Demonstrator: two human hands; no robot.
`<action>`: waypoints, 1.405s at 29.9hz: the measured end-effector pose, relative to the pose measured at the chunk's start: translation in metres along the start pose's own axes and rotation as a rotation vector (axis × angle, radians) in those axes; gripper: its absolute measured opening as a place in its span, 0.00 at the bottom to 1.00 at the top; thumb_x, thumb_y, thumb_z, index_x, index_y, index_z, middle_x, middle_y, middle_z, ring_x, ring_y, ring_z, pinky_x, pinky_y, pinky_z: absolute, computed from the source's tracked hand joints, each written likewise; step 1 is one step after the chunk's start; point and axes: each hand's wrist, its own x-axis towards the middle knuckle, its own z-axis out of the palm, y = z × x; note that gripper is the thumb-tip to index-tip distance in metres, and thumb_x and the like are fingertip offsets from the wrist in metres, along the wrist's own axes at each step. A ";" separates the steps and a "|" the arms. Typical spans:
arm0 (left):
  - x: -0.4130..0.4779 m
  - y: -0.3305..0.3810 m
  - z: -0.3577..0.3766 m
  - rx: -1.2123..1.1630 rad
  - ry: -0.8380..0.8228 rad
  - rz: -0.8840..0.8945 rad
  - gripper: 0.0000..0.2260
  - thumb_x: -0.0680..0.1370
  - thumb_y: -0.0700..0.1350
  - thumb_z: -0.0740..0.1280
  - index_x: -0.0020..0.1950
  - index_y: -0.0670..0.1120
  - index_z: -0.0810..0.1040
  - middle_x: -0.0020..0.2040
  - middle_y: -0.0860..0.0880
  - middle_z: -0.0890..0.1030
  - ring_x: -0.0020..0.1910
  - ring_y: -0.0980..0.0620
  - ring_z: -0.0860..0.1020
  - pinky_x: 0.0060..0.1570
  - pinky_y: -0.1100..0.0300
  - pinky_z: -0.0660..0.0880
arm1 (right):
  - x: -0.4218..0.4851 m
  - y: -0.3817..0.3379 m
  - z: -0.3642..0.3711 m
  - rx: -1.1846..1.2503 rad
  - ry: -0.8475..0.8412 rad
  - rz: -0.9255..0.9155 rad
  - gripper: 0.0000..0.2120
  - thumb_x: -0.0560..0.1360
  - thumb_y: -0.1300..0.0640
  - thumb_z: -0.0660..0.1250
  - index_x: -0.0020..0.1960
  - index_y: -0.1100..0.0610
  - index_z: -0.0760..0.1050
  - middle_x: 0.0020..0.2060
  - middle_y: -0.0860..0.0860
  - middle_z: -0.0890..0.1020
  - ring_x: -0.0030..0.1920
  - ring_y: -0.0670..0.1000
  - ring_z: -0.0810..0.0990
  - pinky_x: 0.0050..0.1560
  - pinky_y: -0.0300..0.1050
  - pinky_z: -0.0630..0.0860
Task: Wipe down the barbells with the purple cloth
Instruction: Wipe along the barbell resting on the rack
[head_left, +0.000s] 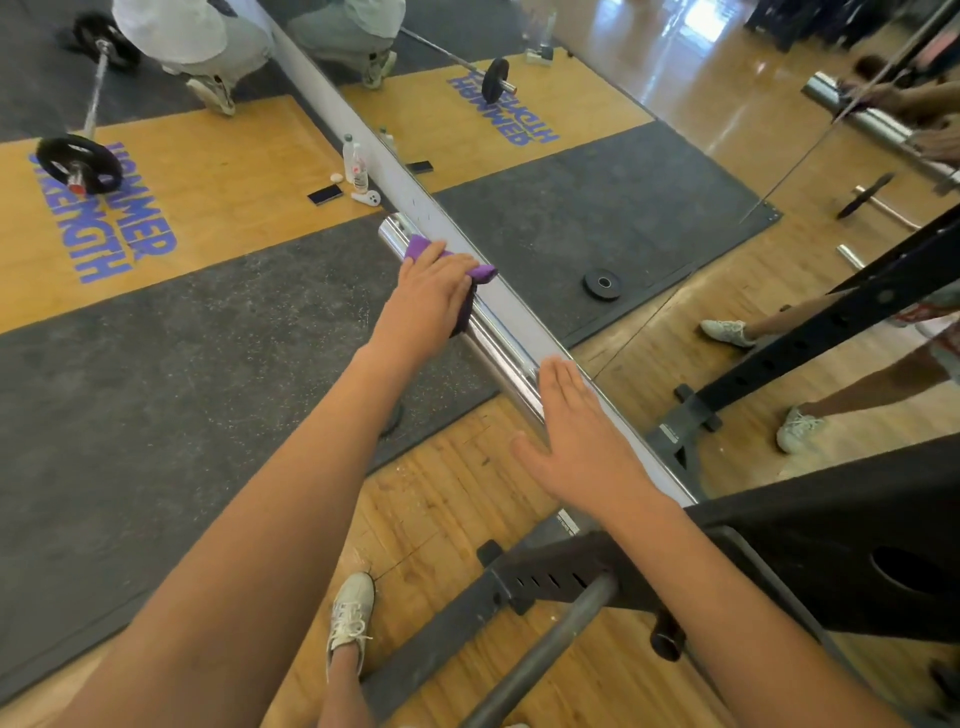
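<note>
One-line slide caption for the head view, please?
Left hand grips purple cloth over the chrome barbell sleeve; right hand rests flat on it.

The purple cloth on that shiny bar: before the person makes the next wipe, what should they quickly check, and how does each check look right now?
1. Purple cloth gripped by the left hand and draped over the barbell sleeve: ok.
2. Right hand flat, fingertips on the sleeve to steady it: ok.
3. Bare chrome from the cloth to the sleeve end, nothing in the way: ok.
4. Sleeve between the two hands already clean: cannot tell.
5. Bar seated firmly in the rack: cannot tell, the right forearm hides the support.
</note>
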 end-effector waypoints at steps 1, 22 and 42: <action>0.002 -0.002 0.000 0.001 0.001 0.001 0.17 0.87 0.42 0.52 0.73 0.47 0.73 0.73 0.49 0.73 0.79 0.46 0.57 0.76 0.46 0.51 | 0.004 -0.004 0.001 -0.022 0.003 -0.023 0.41 0.82 0.42 0.56 0.82 0.58 0.35 0.81 0.54 0.37 0.80 0.50 0.35 0.81 0.51 0.41; 0.001 0.004 -0.006 0.015 -0.005 -0.028 0.16 0.87 0.41 0.53 0.71 0.47 0.73 0.74 0.50 0.72 0.80 0.44 0.55 0.75 0.40 0.53 | 0.019 -0.006 0.015 -0.113 0.108 -0.106 0.42 0.80 0.38 0.53 0.81 0.56 0.35 0.81 0.52 0.38 0.81 0.49 0.36 0.81 0.46 0.42; -0.021 0.010 0.010 -0.037 -0.001 0.036 0.17 0.87 0.42 0.52 0.74 0.48 0.70 0.76 0.51 0.69 0.80 0.46 0.53 0.76 0.41 0.54 | 0.029 0.032 0.003 0.087 -0.043 -0.253 0.28 0.87 0.55 0.50 0.78 0.49 0.36 0.78 0.41 0.37 0.79 0.44 0.34 0.73 0.30 0.34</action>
